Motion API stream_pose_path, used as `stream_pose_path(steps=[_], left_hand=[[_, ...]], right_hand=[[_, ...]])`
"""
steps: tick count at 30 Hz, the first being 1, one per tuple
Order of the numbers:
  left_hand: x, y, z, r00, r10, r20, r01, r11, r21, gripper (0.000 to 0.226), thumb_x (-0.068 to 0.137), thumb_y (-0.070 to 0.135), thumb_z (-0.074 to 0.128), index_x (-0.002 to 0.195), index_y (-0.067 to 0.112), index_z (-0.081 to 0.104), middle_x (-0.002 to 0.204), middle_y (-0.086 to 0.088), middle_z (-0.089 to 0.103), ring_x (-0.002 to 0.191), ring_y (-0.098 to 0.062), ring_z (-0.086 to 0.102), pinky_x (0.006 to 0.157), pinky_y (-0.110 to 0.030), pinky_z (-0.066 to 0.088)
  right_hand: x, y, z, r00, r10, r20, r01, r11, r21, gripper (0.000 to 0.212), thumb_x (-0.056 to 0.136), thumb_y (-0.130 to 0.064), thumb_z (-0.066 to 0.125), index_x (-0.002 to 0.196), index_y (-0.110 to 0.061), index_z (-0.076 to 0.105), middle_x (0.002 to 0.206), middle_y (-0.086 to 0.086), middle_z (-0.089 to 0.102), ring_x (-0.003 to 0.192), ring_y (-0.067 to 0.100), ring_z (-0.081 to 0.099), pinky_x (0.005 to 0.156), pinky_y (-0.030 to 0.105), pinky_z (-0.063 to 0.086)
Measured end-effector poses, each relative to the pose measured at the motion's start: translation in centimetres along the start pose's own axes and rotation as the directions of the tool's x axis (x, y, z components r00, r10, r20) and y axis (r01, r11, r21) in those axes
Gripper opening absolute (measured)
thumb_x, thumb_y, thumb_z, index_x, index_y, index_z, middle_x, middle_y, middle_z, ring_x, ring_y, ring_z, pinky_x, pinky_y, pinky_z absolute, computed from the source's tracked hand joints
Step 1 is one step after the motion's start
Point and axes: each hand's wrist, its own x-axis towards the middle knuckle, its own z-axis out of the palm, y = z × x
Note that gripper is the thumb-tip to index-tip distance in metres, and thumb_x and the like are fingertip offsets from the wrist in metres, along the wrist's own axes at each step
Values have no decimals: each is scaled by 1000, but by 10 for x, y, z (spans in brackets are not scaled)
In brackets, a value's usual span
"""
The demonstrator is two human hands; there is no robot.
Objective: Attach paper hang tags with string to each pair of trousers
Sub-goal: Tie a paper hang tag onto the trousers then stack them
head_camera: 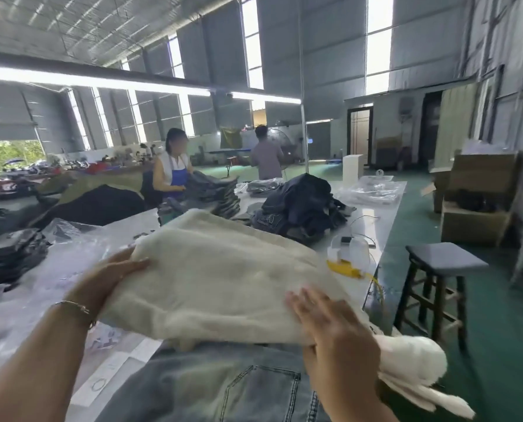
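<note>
**Cream fleece lifted off the denim; no tag in hand**

Nearest: grey-blue denim trousers (223, 388) lie flat on the table (385, 208), back pocket up, just under the person's wrists. No hang tag or string shows on them; tagging of this pair looks not yet begun.

Right hand (330, 327): fingers straight and spread, flat on top of the folded cream fleece (223, 269), thumb tucked under its near edge. Left hand (114, 275): thumb over the fleece's left edge, fingers hidden beneath, supporting it. The fleece is raised above the denim, one end trailing off past the right wrist.

Beyond the right fingertips: a yellow tool (345, 268) and a white spool-like object (357, 248), possibly the tagging gear. Farther on, a heap of dark jeans (300, 202), seemingly still waiting. Far off left, a seated worker (172, 169) handles a folded stack (220, 196).
</note>
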Motion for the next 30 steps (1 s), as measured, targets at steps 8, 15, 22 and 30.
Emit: stream_pose_path(steps=[8,15,22,30], left_hand=[[-4,-179,-28,925,-255,-281,359,350,865,36,91,16,62,127,12,62,141,-6,53,128,-23,50,100,-23,36],[-72,-232,-11,855,-516,-61,290,376,880,28,82,30,62,105,17,71,107,3,60,108,-7,56,95,-16,40],[-176,-173,-103,900,-336,-277,424,531,734,17,88,22,66,104,23,73,89,26,67,88,6,61,85,-13,45],[-418,-102,-238,618,-112,-778,715,492,497,14,88,22,67,83,35,69,84,14,71,80,0,62,70,-8,43]], right_hand=[[-153,-13,140,761,-89,642,112,994,5,44,100,-30,2,126,-27,38,114,-2,52,75,-4,52,78,28,47],[-131,-50,177,325,-265,908,114,964,241,41,81,-53,58,120,-40,59,144,9,37,122,17,52,94,40,45],[-139,-161,182,114,-532,839,-347,770,535,36,98,-44,42,134,-39,45,137,-16,47,126,2,43,94,11,29],[-146,-355,94,140,-801,582,-445,474,760,17,86,-24,65,101,-33,69,83,-13,67,68,-3,57,74,6,43]])
